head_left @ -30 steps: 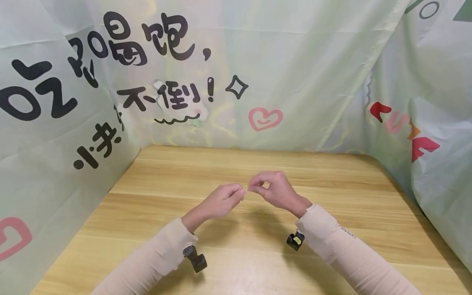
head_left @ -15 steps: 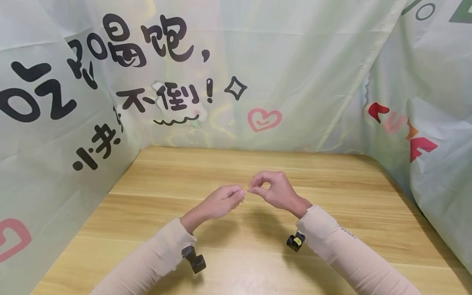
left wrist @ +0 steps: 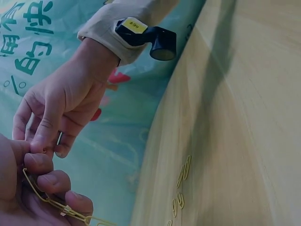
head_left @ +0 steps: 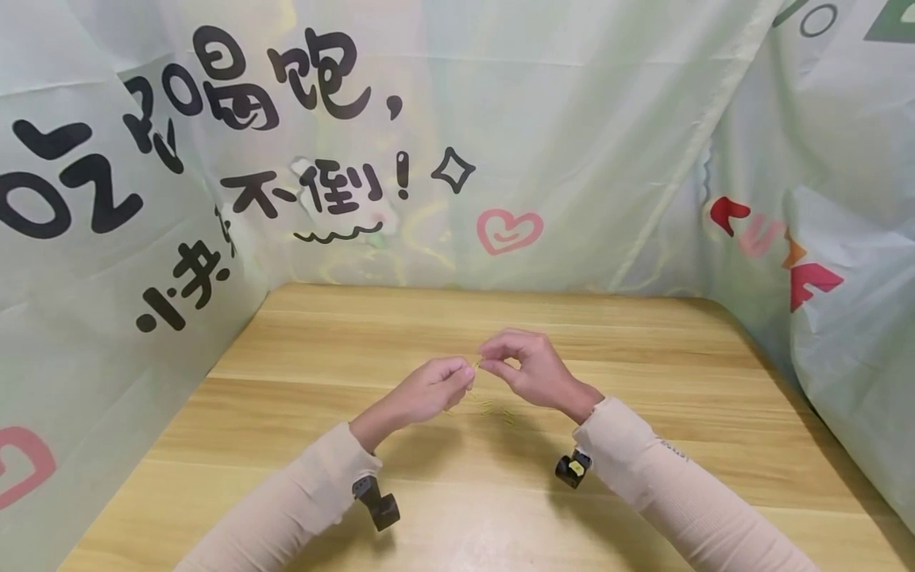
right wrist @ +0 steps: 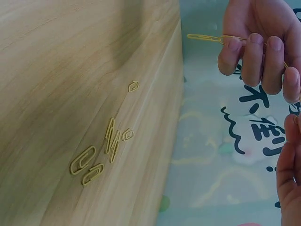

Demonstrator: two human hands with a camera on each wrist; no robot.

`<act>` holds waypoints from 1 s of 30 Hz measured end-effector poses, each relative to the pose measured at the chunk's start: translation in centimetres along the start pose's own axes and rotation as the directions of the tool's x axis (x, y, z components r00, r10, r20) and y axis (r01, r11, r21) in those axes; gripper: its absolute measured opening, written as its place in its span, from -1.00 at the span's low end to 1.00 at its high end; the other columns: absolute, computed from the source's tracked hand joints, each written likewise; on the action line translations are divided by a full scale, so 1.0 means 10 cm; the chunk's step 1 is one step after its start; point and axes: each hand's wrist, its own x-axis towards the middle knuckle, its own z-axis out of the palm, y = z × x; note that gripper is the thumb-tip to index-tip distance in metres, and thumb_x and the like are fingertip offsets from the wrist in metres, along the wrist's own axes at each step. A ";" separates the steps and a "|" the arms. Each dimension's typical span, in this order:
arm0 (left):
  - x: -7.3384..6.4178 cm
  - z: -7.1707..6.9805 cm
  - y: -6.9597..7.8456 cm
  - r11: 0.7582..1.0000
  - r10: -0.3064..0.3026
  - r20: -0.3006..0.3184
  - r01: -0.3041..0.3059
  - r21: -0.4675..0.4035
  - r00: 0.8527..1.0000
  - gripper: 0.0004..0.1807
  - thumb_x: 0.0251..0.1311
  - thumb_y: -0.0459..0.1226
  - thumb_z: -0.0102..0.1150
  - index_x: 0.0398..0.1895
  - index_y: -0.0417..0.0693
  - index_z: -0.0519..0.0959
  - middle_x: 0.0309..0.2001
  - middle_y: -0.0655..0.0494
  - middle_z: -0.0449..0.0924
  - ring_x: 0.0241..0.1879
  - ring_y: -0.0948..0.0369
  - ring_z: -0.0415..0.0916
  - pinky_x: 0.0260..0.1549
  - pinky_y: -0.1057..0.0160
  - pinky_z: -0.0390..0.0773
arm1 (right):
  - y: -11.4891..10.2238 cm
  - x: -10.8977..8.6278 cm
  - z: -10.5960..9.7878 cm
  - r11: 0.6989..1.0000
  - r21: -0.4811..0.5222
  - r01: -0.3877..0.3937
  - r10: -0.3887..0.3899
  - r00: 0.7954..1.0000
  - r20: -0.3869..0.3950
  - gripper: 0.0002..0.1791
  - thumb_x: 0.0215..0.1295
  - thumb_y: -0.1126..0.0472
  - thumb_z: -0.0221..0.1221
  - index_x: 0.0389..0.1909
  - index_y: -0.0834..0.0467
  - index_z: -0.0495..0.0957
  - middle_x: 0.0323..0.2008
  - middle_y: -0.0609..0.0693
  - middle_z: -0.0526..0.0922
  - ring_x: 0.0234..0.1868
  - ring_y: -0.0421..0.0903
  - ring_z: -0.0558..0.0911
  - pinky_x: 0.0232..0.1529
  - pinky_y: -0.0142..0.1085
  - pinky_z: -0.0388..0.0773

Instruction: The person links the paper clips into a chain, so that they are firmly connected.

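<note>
Hanging from 9 round through 12 to 3 o'clock, a pale cloth [head_left: 608, 151] printed with black characters and pink hearts is seen behind a wood-grain table [head_left: 443, 516]. Pale sleeves [head_left: 286, 512] are seen at 7 and 5 o'clock. Above the table, the left hand [head_left: 429, 389] is held at 8 o'clock of the meeting point, the right hand [head_left: 532, 367] at 3, fingertips just beside each other. At each cuff a black wrist camera [head_left: 376, 506] is worn. By the curled left fingers a chain of yellow paper clips [left wrist: 59, 205] is grasped, its tail left protruding beyond them. On the table, 5 to 7 o'clock below the hands, six loose clips [right wrist: 111, 136] are counted from the right wrist, one set apart at 1 o'clock. Between right thumb and fingers yellow wire [head_left: 477, 364] is pinched; whether it is linked to the chain cannot be told.
</note>
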 end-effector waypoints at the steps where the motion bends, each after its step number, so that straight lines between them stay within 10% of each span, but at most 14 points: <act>1: 0.00 0.00 0.00 1.000 0.003 0.000 -0.003 0.000 1.000 -0.67 0.53 -0.24 -0.23 -0.42 -0.18 0.40 -0.67 0.18 0.26 -0.64 0.27 0.19 -0.57 0.34 0.28 | 0.00 0.00 0.00 1.000 0.003 -0.001 0.001 1.000 0.001 -0.80 0.08 0.53 0.32 -0.28 0.25 0.65 -0.37 0.08 0.67 -0.38 -0.14 0.64 -0.27 -0.28 0.64; 30: -0.05 -0.03 -0.05 0.996 -0.050 -0.021 0.051 0.068 0.999 -0.70 0.52 -0.21 -0.19 -0.39 -0.12 0.44 -0.62 0.19 0.31 -0.60 0.27 0.24 -0.51 0.32 0.37 | -0.04 0.06 -0.10 0.994 -0.037 -0.104 0.108 0.984 0.145 -0.84 0.32 0.40 0.17 -0.11 0.28 0.58 -0.38 -0.06 0.60 -0.37 -0.17 0.55 -0.34 -0.27 0.56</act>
